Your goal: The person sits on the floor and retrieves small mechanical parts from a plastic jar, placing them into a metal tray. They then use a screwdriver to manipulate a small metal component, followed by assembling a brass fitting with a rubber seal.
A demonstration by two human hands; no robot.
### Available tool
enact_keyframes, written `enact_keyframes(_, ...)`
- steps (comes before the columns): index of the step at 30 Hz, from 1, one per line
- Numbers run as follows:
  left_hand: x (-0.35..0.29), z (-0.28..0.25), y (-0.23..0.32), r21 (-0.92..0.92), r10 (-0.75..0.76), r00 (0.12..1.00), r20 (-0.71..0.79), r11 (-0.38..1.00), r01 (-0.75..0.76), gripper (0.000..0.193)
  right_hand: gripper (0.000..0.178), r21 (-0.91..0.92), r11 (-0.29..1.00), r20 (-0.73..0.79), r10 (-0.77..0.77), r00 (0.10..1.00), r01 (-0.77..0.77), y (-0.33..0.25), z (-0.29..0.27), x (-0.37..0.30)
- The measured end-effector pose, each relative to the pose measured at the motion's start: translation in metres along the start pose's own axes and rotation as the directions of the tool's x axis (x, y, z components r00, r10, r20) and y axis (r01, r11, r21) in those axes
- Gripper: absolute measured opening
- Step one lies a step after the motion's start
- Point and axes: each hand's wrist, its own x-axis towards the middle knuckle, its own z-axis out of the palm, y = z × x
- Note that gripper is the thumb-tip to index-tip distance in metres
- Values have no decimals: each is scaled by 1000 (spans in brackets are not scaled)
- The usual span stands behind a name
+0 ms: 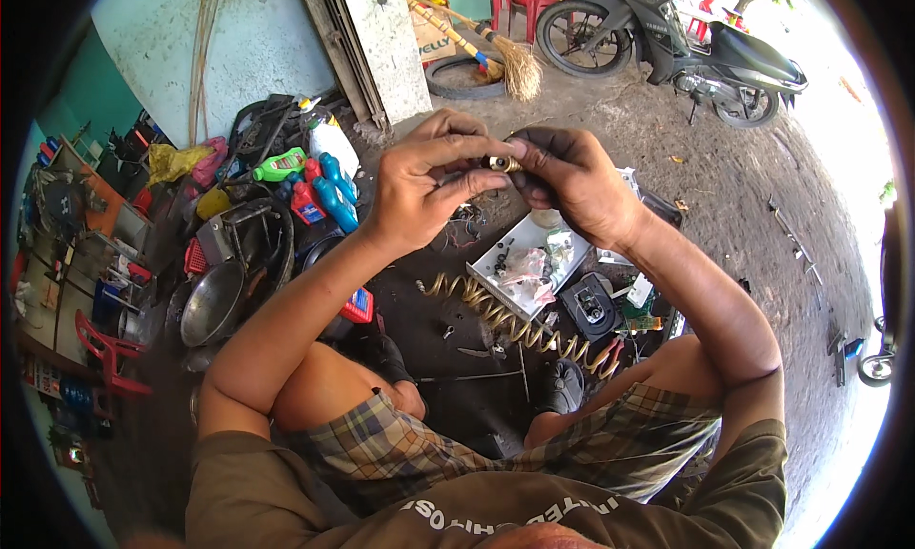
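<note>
Both arms are raised in front of me, and the hands meet over the floor. Between them is a small brass-coloured cylindrical fitting (505,164) with a hole in its visible end. My left hand (424,182) pinches it from the left, thumb below and index finger above. From the right, my right hand (572,172) grips it between thumb and fingers, which are blackened with grease. The right fingers partly hide the fitting's far end. Below the hands, a white tray (491,280) holds plastic bags and small dark parts.
A coiled yellow air hose (529,332) runs beside the tray, near a dark plastic housing (591,306) and red-handled pliers (615,351). Oil bottles (335,194) and a metal bowl (212,304) stand left. A motorcycle (681,49) and straw broom (519,68) are at the back.
</note>
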Motion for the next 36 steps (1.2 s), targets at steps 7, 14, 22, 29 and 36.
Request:
enact_keyframes(7,-6,12,-1,-198,-115,992,-60,975,101,36,29,-56,998,-37,8,999,-10,3,9,1)
enact_keyframes(14,-5,6,-6,-26,-95,995,-1,995,95,30,30,84,996,-39,31,999,-28,17,6,1)
enact_keyframes(22,-6,12,-12,-173,-103,992,-72,981,90,33,29,99,995,-80,15,997,-7,20,13,5)
enact_keyframes(29,-12,23,-5,-215,-240,966,-93,952,216,33,29,79,995,-101,68,993,-60,28,13,6)
enact_keyframes(36,-11,21,-15,-163,-174,983,-64,973,162,34,29,158,984,-83,91,992,-77,34,8,7)
